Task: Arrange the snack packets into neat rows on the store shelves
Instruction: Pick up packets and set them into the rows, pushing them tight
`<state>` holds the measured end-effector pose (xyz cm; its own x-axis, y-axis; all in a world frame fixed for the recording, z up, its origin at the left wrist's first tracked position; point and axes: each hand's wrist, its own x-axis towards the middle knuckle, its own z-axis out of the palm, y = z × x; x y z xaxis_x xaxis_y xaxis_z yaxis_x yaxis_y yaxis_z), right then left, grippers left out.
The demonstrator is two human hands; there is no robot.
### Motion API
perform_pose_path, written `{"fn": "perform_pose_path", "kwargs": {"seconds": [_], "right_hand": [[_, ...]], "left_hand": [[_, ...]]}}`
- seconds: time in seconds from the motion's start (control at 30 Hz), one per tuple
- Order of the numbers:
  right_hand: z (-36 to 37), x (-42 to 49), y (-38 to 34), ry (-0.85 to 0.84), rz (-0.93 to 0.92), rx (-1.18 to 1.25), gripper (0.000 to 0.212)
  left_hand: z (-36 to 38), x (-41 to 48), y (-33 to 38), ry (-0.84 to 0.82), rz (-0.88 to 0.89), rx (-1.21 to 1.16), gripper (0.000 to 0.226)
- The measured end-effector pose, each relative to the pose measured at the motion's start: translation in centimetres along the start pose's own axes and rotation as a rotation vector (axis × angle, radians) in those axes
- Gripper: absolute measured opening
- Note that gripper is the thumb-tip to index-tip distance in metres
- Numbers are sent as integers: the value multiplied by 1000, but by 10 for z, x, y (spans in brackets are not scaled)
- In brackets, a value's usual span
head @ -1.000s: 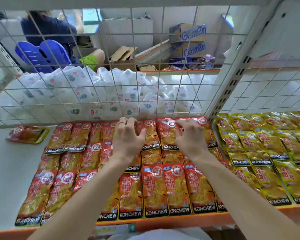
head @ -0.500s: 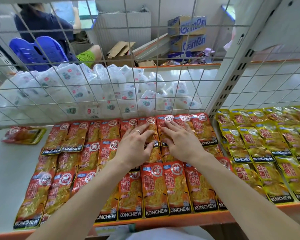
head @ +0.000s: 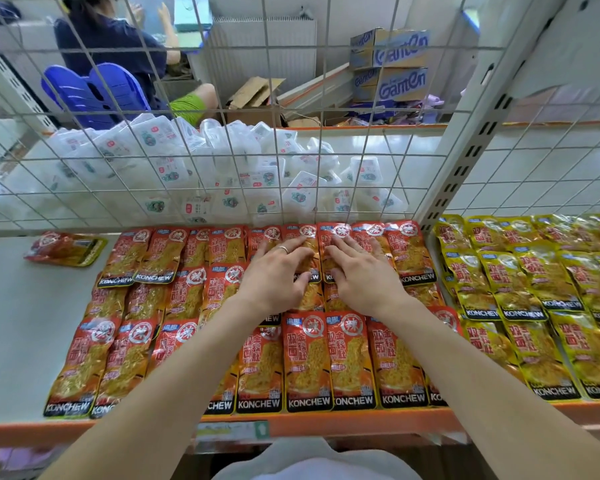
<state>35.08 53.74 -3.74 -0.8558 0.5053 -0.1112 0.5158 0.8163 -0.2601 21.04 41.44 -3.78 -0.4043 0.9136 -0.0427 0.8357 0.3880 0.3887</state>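
Red KONCHEW snack packets (head: 326, 362) lie in three overlapping rows on a white shelf (head: 18, 327). My left hand (head: 274, 271) lies flat, fingers spread, on packets in the back row, a ring on one finger. My right hand (head: 364, 271) lies flat just beside it on the neighbouring back-row packets. Both press down and hold nothing. One stray red packet (head: 66, 249) lies apart at the back left of the shelf.
Yellow KONCHEW packets (head: 534, 289) fill the shelf bay to the right, past a slotted upright (head: 465, 161). A wire mesh back (head: 187, 150) stands behind the rows, with white packets (head: 194, 168) piled beyond. Behind them are a seated person (head: 118, 57) and cardboard boxes (head: 392, 64).
Both hands slid toward each other along the back row, fingers straightening from a curled hold to lying flat on the packets. The camera has leaned in closer.
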Motion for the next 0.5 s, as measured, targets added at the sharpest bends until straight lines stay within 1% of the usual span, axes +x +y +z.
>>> {"fn": "perform_pose_path", "kwargs": {"seconds": [0.17, 0.33, 0.4, 0.5], "right_hand": [[-5, -1, 1, -3, -23, 7, 50], [-12, -17, 4, 199, -72, 212, 44], [-13, -24, -2, 232, -109, 237, 45], [-12, -28, -25, 225, -201, 262, 48]], "left_hand": [[-6, 1, 0, -17, 4, 22, 48], [-13, -23, -3, 136, -19, -31, 48], [-16, -39, -5, 191, -49, -38, 47], [-20, -67, -7, 250, -120, -35, 47]]}}
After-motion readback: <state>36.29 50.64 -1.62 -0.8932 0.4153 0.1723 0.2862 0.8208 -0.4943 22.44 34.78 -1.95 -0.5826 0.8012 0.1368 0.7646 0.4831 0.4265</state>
